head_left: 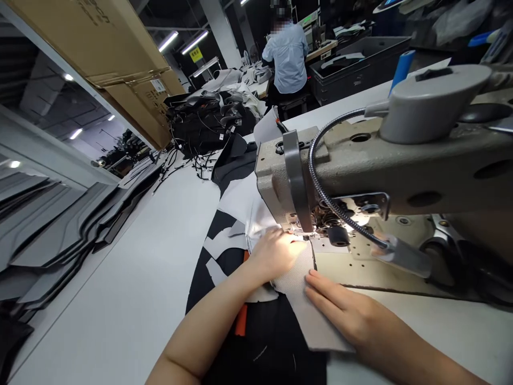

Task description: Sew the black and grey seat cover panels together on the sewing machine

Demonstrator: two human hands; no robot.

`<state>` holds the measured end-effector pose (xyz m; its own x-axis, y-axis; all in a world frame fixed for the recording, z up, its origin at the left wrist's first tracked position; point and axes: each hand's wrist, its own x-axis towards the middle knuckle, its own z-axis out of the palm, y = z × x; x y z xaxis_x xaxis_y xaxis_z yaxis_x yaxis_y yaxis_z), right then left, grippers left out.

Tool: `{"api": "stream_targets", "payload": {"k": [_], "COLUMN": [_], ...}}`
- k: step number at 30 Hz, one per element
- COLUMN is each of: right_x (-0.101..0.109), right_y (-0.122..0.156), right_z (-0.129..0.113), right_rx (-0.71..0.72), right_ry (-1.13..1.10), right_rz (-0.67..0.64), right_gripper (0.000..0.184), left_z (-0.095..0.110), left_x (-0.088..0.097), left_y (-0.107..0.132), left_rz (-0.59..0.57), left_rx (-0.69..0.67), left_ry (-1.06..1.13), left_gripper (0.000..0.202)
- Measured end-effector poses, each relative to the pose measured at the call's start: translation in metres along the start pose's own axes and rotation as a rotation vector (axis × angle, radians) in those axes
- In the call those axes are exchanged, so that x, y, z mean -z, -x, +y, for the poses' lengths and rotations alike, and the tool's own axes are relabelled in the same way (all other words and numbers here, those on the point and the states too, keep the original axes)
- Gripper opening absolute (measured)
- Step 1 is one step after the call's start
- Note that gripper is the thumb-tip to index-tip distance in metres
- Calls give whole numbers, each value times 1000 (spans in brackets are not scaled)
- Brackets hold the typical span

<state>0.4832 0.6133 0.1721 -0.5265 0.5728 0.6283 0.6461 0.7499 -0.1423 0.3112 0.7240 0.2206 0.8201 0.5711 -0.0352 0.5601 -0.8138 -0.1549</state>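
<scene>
A grey industrial sewing machine head stands at the right, with its needle and presser foot partly hidden behind my left hand. That hand lies pressed on a white fabric panel right by the foot. My right hand has its fingertips flat on a strip of grey mesh fabric, which runs toward the needle. Black fabric with white pieces and an orange tab lies beneath my forearms. A gooseneck lamp bends down beside the needle and lights the spot.
Stacked grey cut panels lie along the white table at the left. Black covers with loose wires sit beyond them, under large cardboard boxes. Further back, a co-worker sits by a black crate.
</scene>
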Motion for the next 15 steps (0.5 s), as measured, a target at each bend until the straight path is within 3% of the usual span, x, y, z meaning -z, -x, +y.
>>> {"api": "stream_targets", "payload": {"k": [6,10,13,15], "right_x": [-6,7,8,0], "right_y": [-6,-4,-4,-8], "right_z": [10,19,14,3], "right_rx": [-279,-219,-186,-181], "right_ry": [1,-278,-394,-466], "right_rz": [-51,-173,-156,-73], "right_gripper": [18,13,12,14], "left_z": [-18,-9,9,19], "left_x": [-8,10,31,39], "left_y": [-9,12,41,53], "left_rz": [82,41,-85,-129], "left_rx": [-99,-57,-120,-117], "left_ry": [24,164,263,279], "left_gripper": [27,28,69,78]}}
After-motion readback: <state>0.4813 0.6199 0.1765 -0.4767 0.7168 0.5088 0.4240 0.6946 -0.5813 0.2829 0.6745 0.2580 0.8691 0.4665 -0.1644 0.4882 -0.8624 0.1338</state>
